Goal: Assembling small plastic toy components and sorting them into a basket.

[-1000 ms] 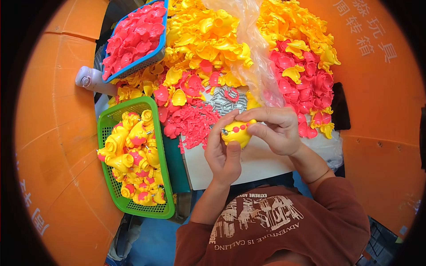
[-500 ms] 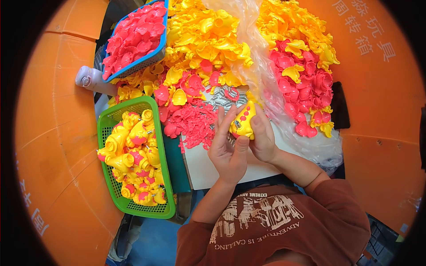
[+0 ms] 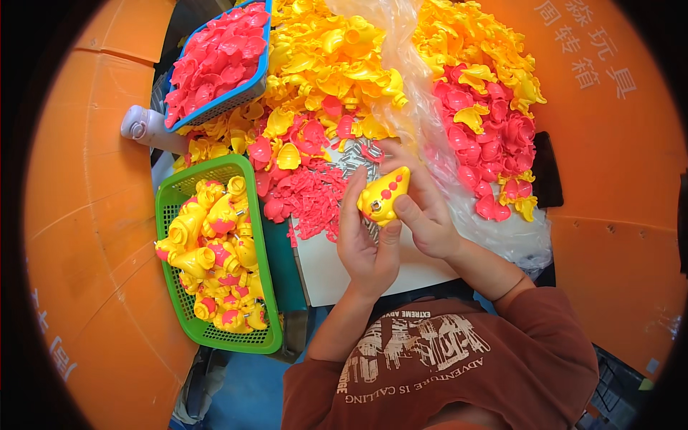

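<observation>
Between my hands, over the white work surface [image 3: 333,272], is a small yellow plastic toy figure [image 3: 385,195]. It has a row of red dots along its body and a metal bit near its lower left end. My left hand [image 3: 369,251] cups that lower end, its thumb against it. Closed on the other side, my right hand [image 3: 432,222] presses its thumb on the toy while its fingers reach behind. Just beyond the hands lie many short metal pins [image 3: 352,159] and a heap of small red plastic pieces [image 3: 315,197].
At left stands a green basket [image 3: 269,315] of yellow-and-red toys. Behind it are a blue basket [image 3: 264,79] of red shells and a pale bottle [image 3: 143,125]. Yellow shells [image 3: 330,43] pile up at the back. Clear plastic sheeting [image 3: 494,236] runs beside red shells [image 3: 494,136] at right.
The toy has tilted, its narrow end swinging to the right and its wide end shifting left toward my left palm. My right hand has turned and its fingers have spread.
</observation>
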Demonstrator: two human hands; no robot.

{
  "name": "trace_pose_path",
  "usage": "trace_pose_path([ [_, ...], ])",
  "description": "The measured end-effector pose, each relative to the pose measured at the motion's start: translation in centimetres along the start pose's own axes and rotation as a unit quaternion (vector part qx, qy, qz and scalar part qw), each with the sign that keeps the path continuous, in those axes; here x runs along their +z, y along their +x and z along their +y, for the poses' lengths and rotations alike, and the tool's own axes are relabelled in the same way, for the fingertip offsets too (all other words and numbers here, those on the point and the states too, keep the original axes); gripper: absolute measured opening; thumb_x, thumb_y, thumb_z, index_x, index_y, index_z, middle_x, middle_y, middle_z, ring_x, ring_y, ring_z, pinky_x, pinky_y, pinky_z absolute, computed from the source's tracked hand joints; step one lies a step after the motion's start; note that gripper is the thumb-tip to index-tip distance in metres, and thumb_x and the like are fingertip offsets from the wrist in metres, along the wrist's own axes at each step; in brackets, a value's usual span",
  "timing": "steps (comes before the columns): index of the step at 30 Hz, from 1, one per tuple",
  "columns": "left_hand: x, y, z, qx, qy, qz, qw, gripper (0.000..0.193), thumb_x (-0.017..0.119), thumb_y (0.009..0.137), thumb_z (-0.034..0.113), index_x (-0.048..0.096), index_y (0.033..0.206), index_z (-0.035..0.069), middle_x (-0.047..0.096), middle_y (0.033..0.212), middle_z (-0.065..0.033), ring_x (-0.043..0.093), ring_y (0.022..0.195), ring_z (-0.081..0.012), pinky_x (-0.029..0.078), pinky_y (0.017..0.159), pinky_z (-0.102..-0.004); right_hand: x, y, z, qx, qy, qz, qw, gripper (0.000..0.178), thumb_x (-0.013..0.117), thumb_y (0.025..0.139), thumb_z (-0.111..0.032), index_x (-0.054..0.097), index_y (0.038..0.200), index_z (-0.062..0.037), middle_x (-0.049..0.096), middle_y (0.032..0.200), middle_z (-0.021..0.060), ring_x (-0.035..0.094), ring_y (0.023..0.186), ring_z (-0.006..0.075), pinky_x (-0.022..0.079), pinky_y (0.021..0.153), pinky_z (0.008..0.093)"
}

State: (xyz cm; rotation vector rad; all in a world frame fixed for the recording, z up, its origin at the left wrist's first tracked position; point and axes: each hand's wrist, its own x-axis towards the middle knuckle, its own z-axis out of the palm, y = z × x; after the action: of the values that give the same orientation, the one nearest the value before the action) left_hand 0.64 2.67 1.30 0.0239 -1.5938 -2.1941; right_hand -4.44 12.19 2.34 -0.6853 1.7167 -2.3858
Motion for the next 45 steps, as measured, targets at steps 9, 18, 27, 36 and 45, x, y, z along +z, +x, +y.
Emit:
trace_pose_path([
  [9,-1.7,0.4,3.1,0.094,0.237,-0.137,0.957,0.056,0.067,0.082,0.013,0.041,0.127,-0.008,0.048,0.124,-0.0242,0.053,0.11,-0.0326,0.045,0.088,-0.0353,-3.0,3.1,-5.0,-0.055,-0.143,-0.279,0.948,0.026,0.063,0.08,-0.007,0.063,0.104,0.0004,0.055,0.121,0.0197,0.044,0.123,0.0355,0.032,0.103,0.0461],
  [18,-1.5,0.2,2.4,0.01,0.22,-0.111,0.969,0.052,0.069,0.081,0.01,0.045,0.123,-0.01,0.059,0.108,-0.0191,0.063,0.088,-0.022,0.05,0.075,-0.0284,-2.8,2.1,-3.1,0.086,-0.023,-0.18,0.98,0.018,0.056,0.087,-0.01,0.063,0.099,0.0023,0.062,0.108,0.017,0.058,0.104,0.0266,0.044,0.092,0.0378],
  [27,-1.0,1.2,2.0,-0.245,-0.144,-0.026,0.959,0.044,0.058,0.089,0.007,0.042,0.126,-0.011,0.056,0.115,-0.0173,0.058,0.101,-0.0187,0.05,0.083,-0.0288,-2.7,2.4,-2.0,0.136,-0.046,-0.055,0.988,0.025,0.057,0.088,-0.006,0.059,0.111,0.0019,0.061,0.11,0.0137,0.057,0.105,0.0204,0.044,0.091,0.0325],
  [36,-1.7,1.3,2.2,-0.228,-0.157,-0.065,0.959,0.047,0.055,0.091,0.01,0.037,0.129,-0.01,0.053,0.121,-0.0188,0.056,0.107,-0.0205,0.048,0.088,-0.0295,-4.4,2.1,-3.2,0.055,-0.115,-0.218,0.968,0.045,0.072,0.072,-0.002,0.06,0.115,-0.0001,0.057,0.12,0.0165,0.051,0.116,0.0251,0.04,0.096,0.036],
  [45,-2.5,1.2,1.9,-0.22,-0.167,-0.084,0.957,0.049,0.059,0.089,0.01,0.038,0.129,-0.01,0.053,0.121,-0.0196,0.056,0.107,-0.0211,0.048,0.089,-0.0308,-4.4,2.6,-3.2,0.089,-0.108,-0.254,0.957,0.048,0.074,0.071,-0.005,0.059,0.117,-0.0007,0.058,0.119,0.0172,0.053,0.115,0.0271,0.04,0.098,0.0379],
])
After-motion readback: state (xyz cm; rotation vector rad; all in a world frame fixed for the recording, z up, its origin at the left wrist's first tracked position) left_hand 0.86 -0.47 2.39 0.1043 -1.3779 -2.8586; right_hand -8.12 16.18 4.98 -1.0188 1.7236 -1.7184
